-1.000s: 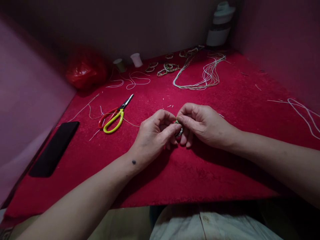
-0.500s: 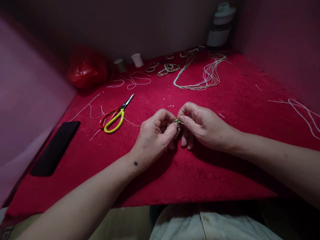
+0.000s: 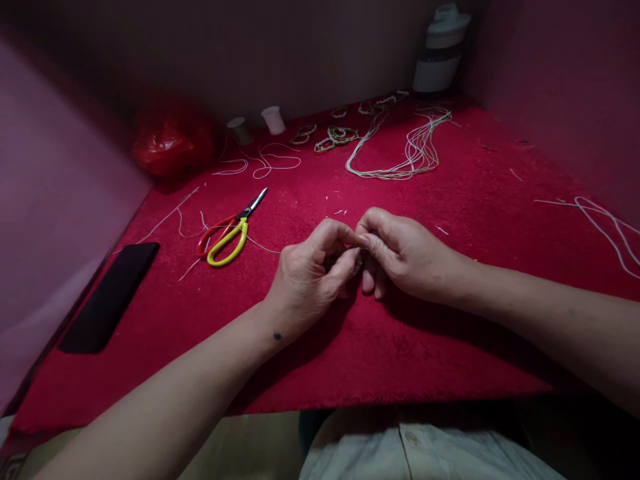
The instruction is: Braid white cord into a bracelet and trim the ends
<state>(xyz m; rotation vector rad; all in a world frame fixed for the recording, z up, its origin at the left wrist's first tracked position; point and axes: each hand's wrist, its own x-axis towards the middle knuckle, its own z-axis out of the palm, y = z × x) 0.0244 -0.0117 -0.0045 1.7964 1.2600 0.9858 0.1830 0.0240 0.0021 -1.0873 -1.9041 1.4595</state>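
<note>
Over the middle of the red cloth, my left hand (image 3: 313, 270) and my right hand (image 3: 407, 253) meet at the fingertips. Both are closed in a pinch on a small braided cord loop (image 3: 358, 262). Fingers cover most of the loop; only a pale bit shows under my left thumb. A thin cord (image 3: 263, 248) runs leftward from behind my left hand, across the scissors (image 3: 244, 220). The scissors, with one red and one yellow handle, lie to the left of my left hand, blades pointing away.
A black phone-like slab (image 3: 110, 297) lies at the left edge. Behind stand a red plastic bag (image 3: 170, 143), two thread spools (image 3: 273, 121), several braided loops (image 3: 343, 135), a bundle of cords (image 3: 395, 175) and a bottle (image 3: 437, 70). Loose white cord (image 3: 603, 220) lies right.
My left fingertips have moved slightly right, against my right thumb and finger. The green cord ends seen between the fingers before are now covered.
</note>
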